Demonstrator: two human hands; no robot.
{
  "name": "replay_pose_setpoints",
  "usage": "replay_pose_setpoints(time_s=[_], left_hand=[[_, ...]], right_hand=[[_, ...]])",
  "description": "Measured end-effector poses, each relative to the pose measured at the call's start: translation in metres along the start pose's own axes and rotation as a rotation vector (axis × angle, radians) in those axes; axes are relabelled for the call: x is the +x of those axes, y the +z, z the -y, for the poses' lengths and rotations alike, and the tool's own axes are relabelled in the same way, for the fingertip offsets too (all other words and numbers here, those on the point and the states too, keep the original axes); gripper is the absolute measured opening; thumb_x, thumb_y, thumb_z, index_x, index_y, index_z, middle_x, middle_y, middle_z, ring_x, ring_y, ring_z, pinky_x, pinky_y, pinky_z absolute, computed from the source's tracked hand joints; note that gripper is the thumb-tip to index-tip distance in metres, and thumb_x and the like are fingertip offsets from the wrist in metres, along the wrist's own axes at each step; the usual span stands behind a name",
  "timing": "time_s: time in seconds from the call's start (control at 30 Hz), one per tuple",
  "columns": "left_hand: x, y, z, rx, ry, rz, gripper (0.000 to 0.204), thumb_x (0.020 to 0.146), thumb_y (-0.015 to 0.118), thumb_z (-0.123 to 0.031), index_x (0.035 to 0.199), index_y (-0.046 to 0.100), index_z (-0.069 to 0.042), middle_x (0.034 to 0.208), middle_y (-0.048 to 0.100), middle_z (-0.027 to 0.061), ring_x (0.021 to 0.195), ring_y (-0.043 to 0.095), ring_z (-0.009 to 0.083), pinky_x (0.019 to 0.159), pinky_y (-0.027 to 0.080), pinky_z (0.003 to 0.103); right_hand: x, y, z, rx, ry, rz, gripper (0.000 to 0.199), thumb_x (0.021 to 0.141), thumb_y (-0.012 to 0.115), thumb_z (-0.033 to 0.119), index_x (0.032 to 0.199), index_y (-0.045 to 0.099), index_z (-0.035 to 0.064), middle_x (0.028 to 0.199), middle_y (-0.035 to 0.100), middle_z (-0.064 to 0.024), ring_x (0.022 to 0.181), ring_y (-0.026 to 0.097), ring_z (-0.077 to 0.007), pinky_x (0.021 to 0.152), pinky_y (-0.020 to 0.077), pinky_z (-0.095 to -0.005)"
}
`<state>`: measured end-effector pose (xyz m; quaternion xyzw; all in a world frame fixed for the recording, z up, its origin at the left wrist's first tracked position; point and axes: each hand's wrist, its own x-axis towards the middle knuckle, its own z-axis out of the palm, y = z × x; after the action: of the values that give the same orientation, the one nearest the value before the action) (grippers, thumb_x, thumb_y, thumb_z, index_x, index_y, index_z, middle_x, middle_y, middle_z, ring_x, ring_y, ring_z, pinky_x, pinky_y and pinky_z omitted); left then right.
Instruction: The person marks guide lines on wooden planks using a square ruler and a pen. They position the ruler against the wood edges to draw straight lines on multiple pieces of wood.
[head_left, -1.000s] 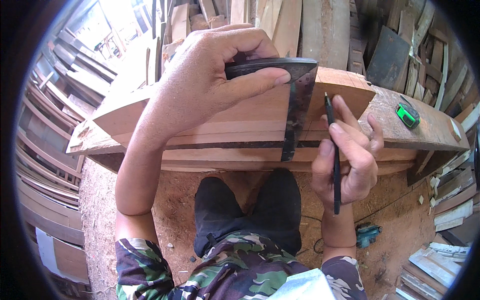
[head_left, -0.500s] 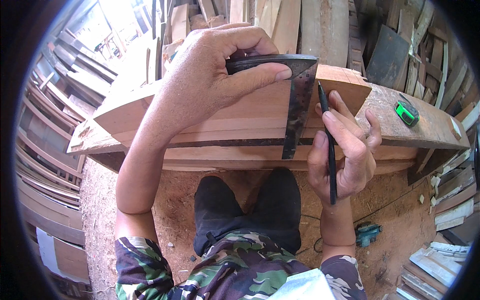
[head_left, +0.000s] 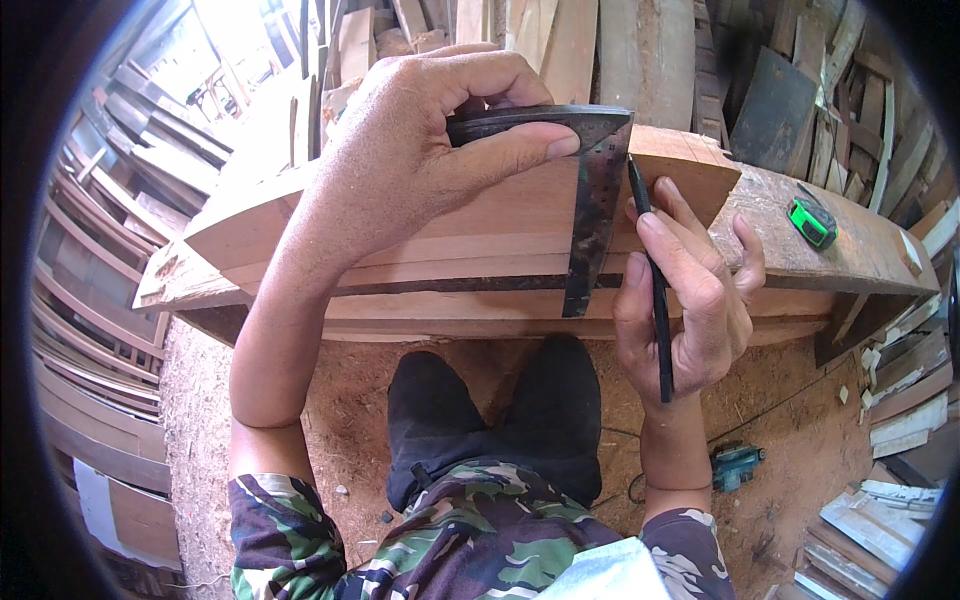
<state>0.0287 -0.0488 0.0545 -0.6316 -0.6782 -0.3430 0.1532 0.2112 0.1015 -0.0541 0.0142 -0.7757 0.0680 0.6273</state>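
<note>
My left hand (head_left: 420, 150) grips the stock of a dark metal try square (head_left: 595, 215), thumb on its near side and fingers over the far side. The stock lies along the top edge of a wooden board (head_left: 480, 220), and the perforated blade hangs down across the board's face. In my right hand (head_left: 690, 310) is a slim black pencil (head_left: 660, 300), pinched between thumb and fingers. Its tip meets or nearly meets the blade's right edge, close under the top of the board; exact contact is too fine to tell.
The board rests on a long wooden bench (head_left: 800, 255). A green and black tape measure (head_left: 812, 222) lies on its right part. On the dirt floor sits a teal power tool (head_left: 737, 467) with a cord. Stacked planks (head_left: 100, 350) stand on the left, with more timber behind and at right.
The pencil tip has shifted slightly left and up, closer to the square's blade. The square and my left hand have moved a touch left in the picture.
</note>
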Motion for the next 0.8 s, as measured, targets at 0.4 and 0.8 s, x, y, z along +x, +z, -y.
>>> replay_pose_setpoints(time_s=[0.4, 0.8], left_hand=[[0.001, 0.001, 0.000, 0.022, 0.071, -0.027, 0.025, 0.099, 0.083, -0.026, 0.099, 0.073, -0.004, 0.074, 0.055, -0.0054, 0.060, 0.052, 0.0017, 0.053, 0.035, 0.023], [0.000, -0.001, -0.006, -0.010, -0.075, -0.019, 0.034, 0.093, 0.085, -0.035, 0.092, 0.075, -0.002, 0.074, 0.061, 0.0090, 0.065, 0.057, 0.0181, 0.062, 0.044, 0.035]], right_hand=[[-0.006, -0.004, -0.003, 0.001, -0.021, 0.007, 0.024, 0.088, 0.074, 0.004, 0.110, 0.073, 0.0146, 0.093, 0.078, -0.0022, 0.118, 0.079, -0.0280, 0.125, 0.0280, -0.0519], [0.037, -0.018, -0.023, 0.131, -0.054, -0.035, 0.020, 0.098, 0.061, -0.003, 0.116, 0.069, 0.0048, 0.105, 0.082, -0.0113, 0.120, 0.075, -0.0293, 0.119, 0.0387, -0.0473]])
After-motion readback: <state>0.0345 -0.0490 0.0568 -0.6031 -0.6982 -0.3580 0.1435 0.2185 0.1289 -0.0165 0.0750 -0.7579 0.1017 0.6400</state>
